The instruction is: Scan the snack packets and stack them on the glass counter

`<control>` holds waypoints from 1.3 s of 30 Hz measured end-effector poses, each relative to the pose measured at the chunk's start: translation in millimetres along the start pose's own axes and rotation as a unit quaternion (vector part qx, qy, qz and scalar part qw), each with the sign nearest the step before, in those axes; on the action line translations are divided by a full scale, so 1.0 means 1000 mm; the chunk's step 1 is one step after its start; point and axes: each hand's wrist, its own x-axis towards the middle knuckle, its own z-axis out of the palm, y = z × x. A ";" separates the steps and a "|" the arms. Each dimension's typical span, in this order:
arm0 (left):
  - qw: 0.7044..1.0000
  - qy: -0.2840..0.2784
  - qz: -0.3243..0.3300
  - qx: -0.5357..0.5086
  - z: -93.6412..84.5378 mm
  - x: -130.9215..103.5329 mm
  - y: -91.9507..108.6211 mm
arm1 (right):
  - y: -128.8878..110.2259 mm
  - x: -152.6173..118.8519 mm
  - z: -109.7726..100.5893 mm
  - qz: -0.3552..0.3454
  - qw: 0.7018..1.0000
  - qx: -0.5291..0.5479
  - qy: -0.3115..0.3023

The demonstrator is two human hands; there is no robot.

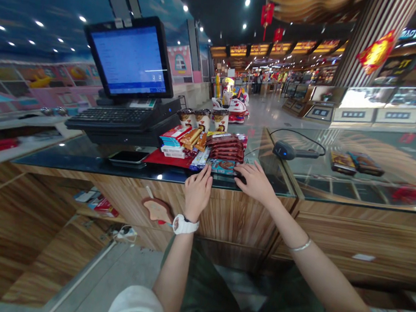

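A blue snack packet (223,166) lies at the front of a pile on the glass counter. My left hand (196,194) reaches to its left end, fingers stretched forward and touching the pile's front edge. At the packet's right end is my right hand (257,182), its fingers extended and thumb apart. Just behind the blue packet rises a stack of dark red packets (226,147). Left of this stack lie orange-brown packets (193,137), white boxes (172,151) and a blue-white packet (200,159). Three lidded cups (202,120) stand behind the pile.
A computer monitor (131,59) and keyboard (111,116) stand at the left, with a phone (128,157) in front. A corded barcode scanner (292,151) rests to the right. Further right are two dark packs (355,163). The counter's wooden front (239,217) faces me.
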 end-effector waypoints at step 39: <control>0.895 -0.162 0.394 -0.131 0.108 0.142 0.257 | 0.225 -0.112 -0.129 0.170 0.966 -0.155 0.119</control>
